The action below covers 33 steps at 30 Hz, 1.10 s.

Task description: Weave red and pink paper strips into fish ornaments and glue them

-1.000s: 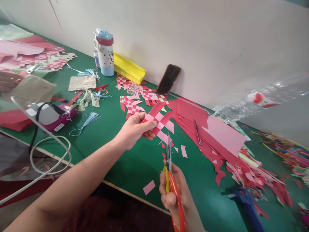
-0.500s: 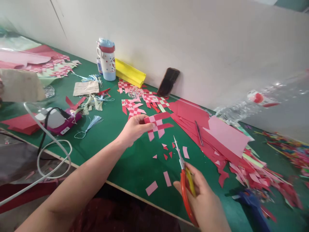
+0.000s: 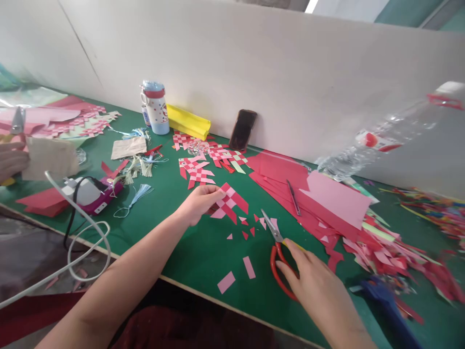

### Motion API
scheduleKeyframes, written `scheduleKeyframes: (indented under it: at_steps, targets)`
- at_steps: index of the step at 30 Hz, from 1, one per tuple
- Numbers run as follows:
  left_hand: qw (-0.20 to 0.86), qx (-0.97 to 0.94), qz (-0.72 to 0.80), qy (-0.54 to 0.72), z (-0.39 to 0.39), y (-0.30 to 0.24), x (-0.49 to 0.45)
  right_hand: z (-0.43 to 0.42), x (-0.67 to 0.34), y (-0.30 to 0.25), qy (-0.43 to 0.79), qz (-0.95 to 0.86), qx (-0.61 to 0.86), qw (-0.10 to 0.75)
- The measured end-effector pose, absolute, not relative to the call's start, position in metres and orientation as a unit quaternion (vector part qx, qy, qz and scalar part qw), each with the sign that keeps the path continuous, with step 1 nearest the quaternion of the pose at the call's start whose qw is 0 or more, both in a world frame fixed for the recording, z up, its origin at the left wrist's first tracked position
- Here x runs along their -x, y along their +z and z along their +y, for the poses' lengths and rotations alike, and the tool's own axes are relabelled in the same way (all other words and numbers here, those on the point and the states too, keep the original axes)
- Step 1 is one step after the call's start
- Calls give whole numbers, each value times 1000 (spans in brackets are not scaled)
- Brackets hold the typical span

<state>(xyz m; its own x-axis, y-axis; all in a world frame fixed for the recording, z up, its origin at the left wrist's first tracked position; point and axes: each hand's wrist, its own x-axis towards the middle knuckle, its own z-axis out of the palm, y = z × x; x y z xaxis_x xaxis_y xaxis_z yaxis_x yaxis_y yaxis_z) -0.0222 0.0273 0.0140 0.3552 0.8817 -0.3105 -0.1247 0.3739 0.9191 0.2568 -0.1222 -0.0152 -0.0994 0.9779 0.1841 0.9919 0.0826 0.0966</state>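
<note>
My left hand point(image 3: 201, 202) pinches a woven paper fish point(image 3: 231, 203) in red and pink, with strip ends fanning out, just above the green table. In my right hand point(image 3: 315, 281) are scissors point(image 3: 275, 230) with red and yellow handles. Their blades point away from me, low over the table or touching it; I cannot tell which. Small red and pink paper triangles point(image 3: 245, 235) lie between fish and scissors. Two pink paper rectangles point(image 3: 249, 267) rest nearer the front edge. Several finished woven fish point(image 3: 198, 172) lie beyond my left hand.
Against the wall stand a flask point(image 3: 158, 111), a yellow folded sheet point(image 3: 189, 122) and a phone point(image 3: 243, 130). Red paper point(image 3: 279, 169), a pen point(image 3: 293, 198), a plastic bottle point(image 3: 381, 140) and a blue tool point(image 3: 388, 305) occupy the right. Tassels point(image 3: 140, 194), a power strip point(image 3: 109, 194) and another person's hand point(image 3: 12, 160) are left.
The woven fish has turned in my left hand and is lower. My right hand and the scissors have tipped flatter toward the table. Another person's hand with scissors has come into view at left.
</note>
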Motion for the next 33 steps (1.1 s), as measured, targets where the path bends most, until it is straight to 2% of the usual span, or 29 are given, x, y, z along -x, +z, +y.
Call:
scheduleKeyframes:
  at_steps: [2, 4, 7, 9, 12, 16, 22, 27, 33]
  targets:
    - [722, -415, 432, 346, 25, 17, 21, -118, -260, -8, -88, -740, 667, 18]
    - [739, -403, 423, 335, 22, 20, 19, -112, -259, 5, -61, -737, 672, 37]
    - [761, -400, 400, 317, 18, 22, 16, -97, -247, 27, 26, -696, 698, 166]
    - [776, -408, 372, 304, 16, 21, 14, -82, -231, 38, 128, -649, 707, 252]
    - [789, -420, 338, 295, 13, 19, 14, -59, -206, 45, 279, -609, 672, 316]
    - [785, -447, 324, 282, 12, 19, 14, -41, -188, 41, 390, -592, 629, 318]
    - [703, -524, 395, 276, 16, 22, 17, -43, -190, 26, 515, -551, 581, 306]
    - [636, -617, 401, 233, 14, 22, 16, -46, -185, 20, 532, -551, 566, 304]
    - [665, -543, 418, 297, 17, 17, 14, -49, -187, 16, 595, -506, 543, 307]
